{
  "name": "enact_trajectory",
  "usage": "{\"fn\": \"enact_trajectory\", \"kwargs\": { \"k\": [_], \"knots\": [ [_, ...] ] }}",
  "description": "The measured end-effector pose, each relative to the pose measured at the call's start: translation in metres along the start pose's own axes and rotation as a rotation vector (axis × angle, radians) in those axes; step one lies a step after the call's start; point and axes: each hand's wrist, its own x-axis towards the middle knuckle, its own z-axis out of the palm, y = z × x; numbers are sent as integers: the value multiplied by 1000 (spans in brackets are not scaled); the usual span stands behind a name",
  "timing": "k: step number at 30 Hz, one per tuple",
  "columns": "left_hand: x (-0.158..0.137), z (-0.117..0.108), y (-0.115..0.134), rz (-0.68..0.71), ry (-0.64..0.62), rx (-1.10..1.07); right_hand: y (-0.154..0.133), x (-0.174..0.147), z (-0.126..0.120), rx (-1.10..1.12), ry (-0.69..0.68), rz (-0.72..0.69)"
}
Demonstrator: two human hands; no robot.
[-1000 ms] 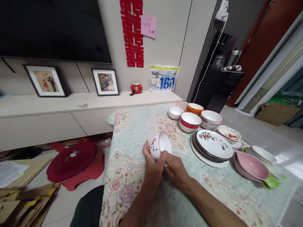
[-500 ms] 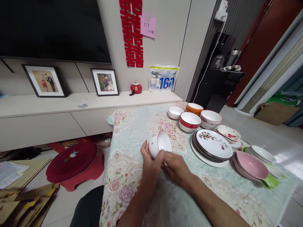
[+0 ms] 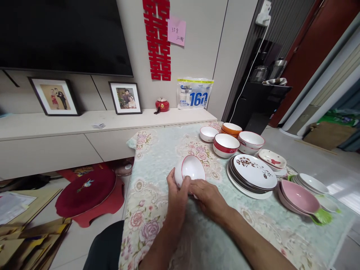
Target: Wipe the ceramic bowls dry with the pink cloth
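A white bowl with a thin red rim (image 3: 194, 167) is tilted on its side above the flowered tablecloth (image 3: 157, 157), its inside turned to the right and toward me. My left hand (image 3: 177, 189) grips it from the left, the thumb at the near rim and the fingers around the outside. At the lower right edge, my right hand (image 3: 206, 193) is closed on the same bowl; its fingertips are partly hidden. A small white bowl (image 3: 209, 134) and stacked red-and-white bowls (image 3: 226, 144) stand farther back.
To the right are a stack of dark-edged plates (image 3: 254, 172), pink leaf-shaped dishes (image 3: 299, 197), white bowls with red rims (image 3: 251, 139), orange bowls (image 3: 231, 128) and patterned oblong dishes (image 3: 272, 158). A red stool (image 3: 87, 191) stands left of the table. Behind runs a low cabinet (image 3: 112, 146).
The bowl has turned in my hands, so more of its inside faces me. My right hand has shifted slightly left along the rim.
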Motion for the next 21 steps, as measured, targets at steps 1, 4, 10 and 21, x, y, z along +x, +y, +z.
{"fn": "enact_trajectory", "kwargs": {
  "k": [1,4,10,21],
  "knots": [
    [-1,1,-2,10,-18,4,-3,0,3,70,58,9],
    [-2,3,-5,22,-54,3,-11,0,7,246,183,21],
    [3,-4,2,14,-66,-27,-3,3,-4,-16,-117,-62],
    [-5,7,0,48,-55,65,-13,1,9,318,206,84]
  ]
}}
